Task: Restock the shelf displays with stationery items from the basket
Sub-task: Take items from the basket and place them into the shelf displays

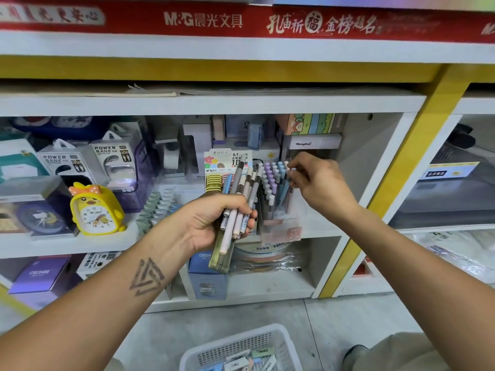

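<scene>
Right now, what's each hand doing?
Left hand: grips a bundle of pens.
Right hand: fingers curled at the pen display; grip cannot be told.

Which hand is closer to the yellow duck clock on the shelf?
Left. The left hand, gripping a bundle of pens, is just right of the yellow duck clock. The right hand is farther right, at the pen display.

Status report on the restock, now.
Left hand grips pen bundle. Right hand pinching a pen at the display box. Nothing in the way.
</scene>
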Demonstrator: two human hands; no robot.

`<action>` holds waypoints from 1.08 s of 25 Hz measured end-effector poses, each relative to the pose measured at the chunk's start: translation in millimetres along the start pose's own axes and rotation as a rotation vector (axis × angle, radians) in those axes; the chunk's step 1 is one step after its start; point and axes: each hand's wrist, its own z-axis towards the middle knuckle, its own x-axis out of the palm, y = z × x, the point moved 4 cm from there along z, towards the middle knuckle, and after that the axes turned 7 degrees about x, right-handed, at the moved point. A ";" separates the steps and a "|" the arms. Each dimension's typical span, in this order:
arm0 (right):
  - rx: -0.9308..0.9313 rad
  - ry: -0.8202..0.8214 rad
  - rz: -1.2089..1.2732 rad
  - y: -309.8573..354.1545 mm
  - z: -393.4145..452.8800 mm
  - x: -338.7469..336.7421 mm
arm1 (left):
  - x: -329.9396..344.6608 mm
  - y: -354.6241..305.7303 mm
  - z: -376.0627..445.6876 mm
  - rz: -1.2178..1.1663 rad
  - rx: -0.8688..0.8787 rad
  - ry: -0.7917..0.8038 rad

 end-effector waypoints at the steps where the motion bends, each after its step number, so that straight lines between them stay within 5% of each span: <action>1: -0.024 0.007 -0.037 -0.5 0.1 1.8 | -0.4 0.6 0.8 0.000 -0.001 -0.007; 8: -0.076 0.073 -0.075 0.5 5.1 3.9 | -4.7 0.0 1.1 -0.019 -0.003 -0.027; 13: -0.107 -0.023 -0.162 2.1 3.1 11.3 | -2.6 -0.4 -1.5 -0.039 -0.013 -0.026; 18: -0.085 -0.004 -0.424 1.4 5.7 19.3 | -1.7 -0.8 -3.4 -0.015 -0.002 -0.016; 21: 0.020 -0.039 -0.102 9.9 8.6 15.1 | -0.3 -1.4 -4.6 0.003 0.001 -0.011; 24: 0.293 0.134 0.457 17.4 9.0 21.6 | 2.1 -1.7 -4.7 0.026 0.000 -0.007; 27: 0.372 0.223 0.584 23.2 4.9 25.5 | 3.6 -0.8 -5.5 0.045 -0.009 -0.006</action>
